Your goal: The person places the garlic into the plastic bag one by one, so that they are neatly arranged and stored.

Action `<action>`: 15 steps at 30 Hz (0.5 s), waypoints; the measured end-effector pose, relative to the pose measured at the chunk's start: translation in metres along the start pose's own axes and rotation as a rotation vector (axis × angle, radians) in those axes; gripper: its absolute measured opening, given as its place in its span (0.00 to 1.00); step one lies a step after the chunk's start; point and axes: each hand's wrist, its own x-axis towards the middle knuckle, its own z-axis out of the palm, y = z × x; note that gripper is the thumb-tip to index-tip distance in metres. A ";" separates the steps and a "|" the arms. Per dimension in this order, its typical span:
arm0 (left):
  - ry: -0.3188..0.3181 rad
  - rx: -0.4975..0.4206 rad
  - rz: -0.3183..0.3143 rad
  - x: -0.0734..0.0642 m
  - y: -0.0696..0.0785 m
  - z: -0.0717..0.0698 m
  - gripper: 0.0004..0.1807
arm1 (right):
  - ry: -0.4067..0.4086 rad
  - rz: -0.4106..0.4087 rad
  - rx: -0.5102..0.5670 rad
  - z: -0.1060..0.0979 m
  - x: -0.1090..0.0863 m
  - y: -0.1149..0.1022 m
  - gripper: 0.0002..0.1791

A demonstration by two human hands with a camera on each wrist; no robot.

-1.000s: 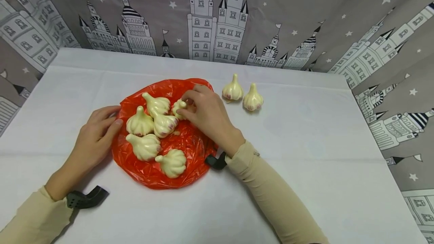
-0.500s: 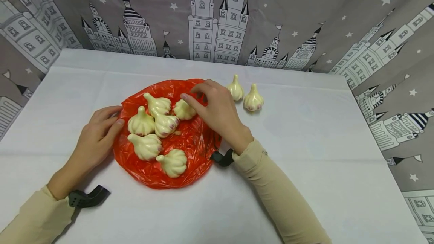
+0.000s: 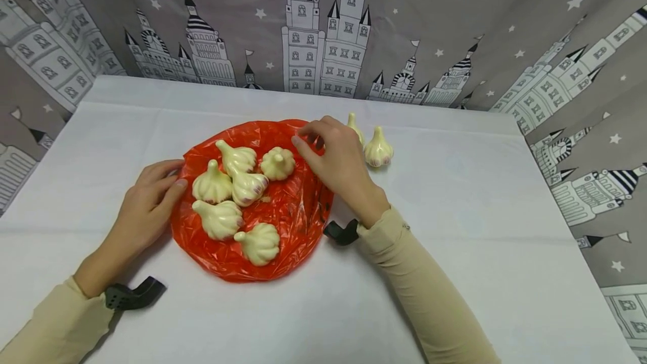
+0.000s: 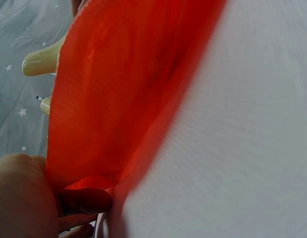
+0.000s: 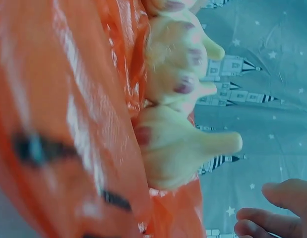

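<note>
Several garlic bulbs, pale with purple-tinged bases, lie in a spread-out red plastic bag on the white table. My left hand holds the bag's left rim, with thumb and fingers at the red plastic in the left wrist view. Over the bag's far right rim is my right hand, its fingers loosely bent and nothing between them. Closest to it inside the bag is an upright garlic bulb. In the right wrist view, a garlic bulb stands beyond the red plastic, apart from the fingers.
Two more garlic bulbs stand on the table behind the right hand: one in full view, the other partly hidden by that hand. A grey curtain printed with castles and stars hangs behind the table.
My right hand has let go of the garlic bulb inside the bag and moved right to the bag's far rim. The left hand keeps its place at the left rim.
</note>
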 end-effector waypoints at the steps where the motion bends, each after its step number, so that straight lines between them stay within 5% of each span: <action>1: 0.002 0.001 0.003 0.000 0.000 0.000 0.19 | 0.010 -0.002 0.002 -0.001 -0.001 0.002 0.10; 15: 0.007 -0.002 0.014 0.000 0.000 0.000 0.18 | 0.108 -0.007 -0.022 -0.016 -0.009 0.035 0.08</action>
